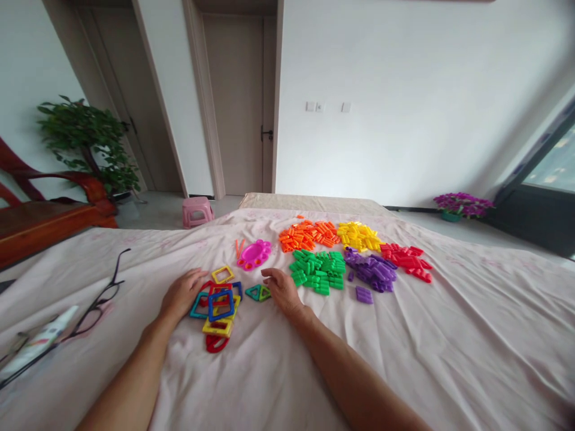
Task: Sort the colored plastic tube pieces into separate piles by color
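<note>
My left hand (183, 292) rests at the left edge of a loose pile of magnetic tiles, its fingers stretched out and nothing held. On top of the pile lies a blue square tile (221, 294), over yellow, red and teal ones. A yellow square tile (223, 281) lies just behind the pile. My right hand (286, 293) hovers or rests beside two green triangle tiles (253, 293), fingers loosely bent and apart, holding nothing visible. Right beside that hand is a heap of green plastic tube pieces (318, 270).
Orange (305, 235), yellow (358, 236), purple (372, 270) and red (406, 259) piece heaps lie right of centre. A magenta flower-shaped tray (254, 255) sits behind the tiles. Glasses (92, 317) and a white tube (45, 341) lie at left. A pink stool (197, 212) stands beyond the cloth-covered surface (449, 347).
</note>
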`<control>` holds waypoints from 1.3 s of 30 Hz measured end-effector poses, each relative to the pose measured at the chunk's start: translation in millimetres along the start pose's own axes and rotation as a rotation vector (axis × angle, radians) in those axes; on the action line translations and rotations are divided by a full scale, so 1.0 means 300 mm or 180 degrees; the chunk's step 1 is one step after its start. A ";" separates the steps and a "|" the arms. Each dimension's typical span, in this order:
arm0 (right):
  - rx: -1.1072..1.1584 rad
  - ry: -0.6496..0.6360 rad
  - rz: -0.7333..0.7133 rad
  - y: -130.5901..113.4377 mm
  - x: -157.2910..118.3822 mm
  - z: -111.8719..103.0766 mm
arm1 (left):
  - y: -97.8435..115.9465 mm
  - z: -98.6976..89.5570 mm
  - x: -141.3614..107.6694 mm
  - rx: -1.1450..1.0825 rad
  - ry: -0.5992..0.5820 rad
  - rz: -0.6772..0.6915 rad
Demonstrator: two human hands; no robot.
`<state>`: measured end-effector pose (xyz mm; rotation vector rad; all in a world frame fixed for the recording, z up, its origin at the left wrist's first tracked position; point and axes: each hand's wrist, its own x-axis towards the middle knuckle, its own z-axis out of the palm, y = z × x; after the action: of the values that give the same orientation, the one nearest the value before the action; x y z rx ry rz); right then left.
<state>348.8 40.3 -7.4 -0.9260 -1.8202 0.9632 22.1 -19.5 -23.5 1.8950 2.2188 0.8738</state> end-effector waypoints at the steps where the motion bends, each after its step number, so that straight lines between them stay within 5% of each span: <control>1: -0.0072 -0.0135 -0.0051 -0.013 -0.003 -0.005 | 0.001 -0.001 0.000 -0.0002 0.0003 0.0010; 6: 0.0063 -0.0749 -0.0211 -0.074 -0.031 -0.016 | 0.010 -0.007 0.004 -0.0097 -0.0088 0.0181; 13: -0.0560 -0.0448 -0.0306 -0.092 -0.021 -0.023 | 0.039 -0.022 -0.002 -0.0242 -0.0333 0.0507; 18: -0.1022 -0.0738 -0.0685 -0.079 -0.011 -0.026 | 0.060 -0.034 -0.008 -0.0387 -0.0381 0.0573; 39: -0.1048 -0.0823 -0.0803 -0.052 0.005 -0.012 | 0.145 -0.054 -0.030 -0.0809 -0.0327 0.0394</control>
<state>348.4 35.8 7.9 -0.7635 -2.3011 0.6591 55.3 -31.0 8.1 1.9237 1.8503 0.9982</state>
